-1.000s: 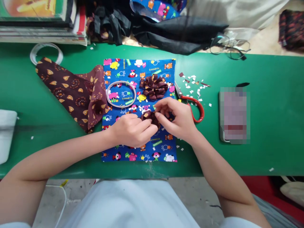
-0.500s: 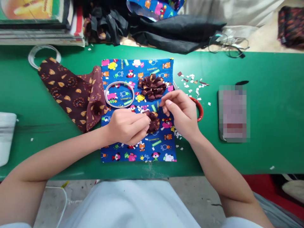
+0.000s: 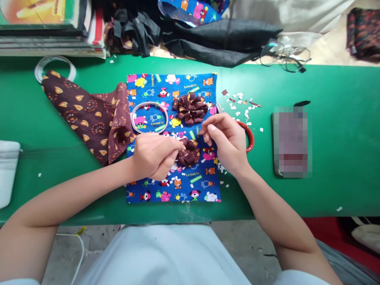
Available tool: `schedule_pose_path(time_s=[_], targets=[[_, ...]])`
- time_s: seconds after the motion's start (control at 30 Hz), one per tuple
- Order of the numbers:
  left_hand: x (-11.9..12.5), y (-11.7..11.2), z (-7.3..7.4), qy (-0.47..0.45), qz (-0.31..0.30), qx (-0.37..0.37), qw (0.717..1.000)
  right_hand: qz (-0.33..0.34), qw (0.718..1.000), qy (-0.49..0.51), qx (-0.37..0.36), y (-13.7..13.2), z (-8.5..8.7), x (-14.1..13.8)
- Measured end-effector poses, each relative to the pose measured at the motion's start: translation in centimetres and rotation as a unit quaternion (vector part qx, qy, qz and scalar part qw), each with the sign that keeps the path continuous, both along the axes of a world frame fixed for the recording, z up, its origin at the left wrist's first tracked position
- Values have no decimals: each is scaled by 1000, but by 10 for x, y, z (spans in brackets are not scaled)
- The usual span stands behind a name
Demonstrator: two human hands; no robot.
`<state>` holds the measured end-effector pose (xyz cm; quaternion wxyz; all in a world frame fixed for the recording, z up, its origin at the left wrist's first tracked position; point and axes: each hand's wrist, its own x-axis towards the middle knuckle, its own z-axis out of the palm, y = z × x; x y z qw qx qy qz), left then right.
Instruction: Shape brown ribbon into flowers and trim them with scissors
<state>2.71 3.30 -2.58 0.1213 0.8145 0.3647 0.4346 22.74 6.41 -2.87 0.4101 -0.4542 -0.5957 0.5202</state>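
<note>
My left hand (image 3: 156, 155) is closed in a pinch at the left edge of a small brown patterned fabric flower (image 3: 190, 153). Whatever its fingertips hold is too small to make out. To the right, my right hand (image 3: 226, 140) has its fingers curled and the thumb close to them; anything between them is hidden. A fuller, ruffled brown fabric flower (image 3: 190, 109) lies just above the gap between my hands. Both flowers rest on a blue cartoon-print cloth (image 3: 204, 192). A roll of clear tape (image 3: 132, 118) lies above my left hand.
Brown patterned fabric (image 3: 86, 114) lies at left, partly over a white tape roll (image 3: 71, 73). Red-orange handled scissors (image 3: 251, 138) sit partly behind my right hand, near paper scraps (image 3: 237, 97). A phone (image 3: 291, 142) is farther right. Eyeglasses (image 3: 292, 59) and books (image 3: 53, 43) are at the back.
My left hand has shifted slightly left and up, uncovering more of the small flower. The brown fabric's upper left end has moved a little left. My right hand has hardly moved.
</note>
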Motion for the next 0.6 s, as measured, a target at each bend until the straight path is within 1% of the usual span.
schedule_pose_path(time_s=[0.2,0.3,0.37,0.4,0.43,0.47,0.5,0.53,0.6], targets=[[0,-1,-4,-85,8,-53,995,-2,999,-8,32,-1,1,-1],[1,0,-6,-104,40,-70,991,-20,996,-60,63,0,1,1],[-1,4,-2,-95,75,-67,990,-49,986,-124,98,2,2,4],[-2,7,2,-80,91,-65,991,-64,977,-166,116,3,3,6],[-4,11,7,-43,109,-56,992,-77,965,-214,131,4,4,8],[-7,14,12,25,119,-52,991,-85,949,-268,144,5,4,9],[-10,18,18,90,129,-67,985,-91,929,-325,154,6,5,11],[-13,21,23,150,138,-86,975,-96,905,-383,160,7,5,12],[-19,24,31,261,148,-121,946,-103,853,-486,162,8,5,14]])
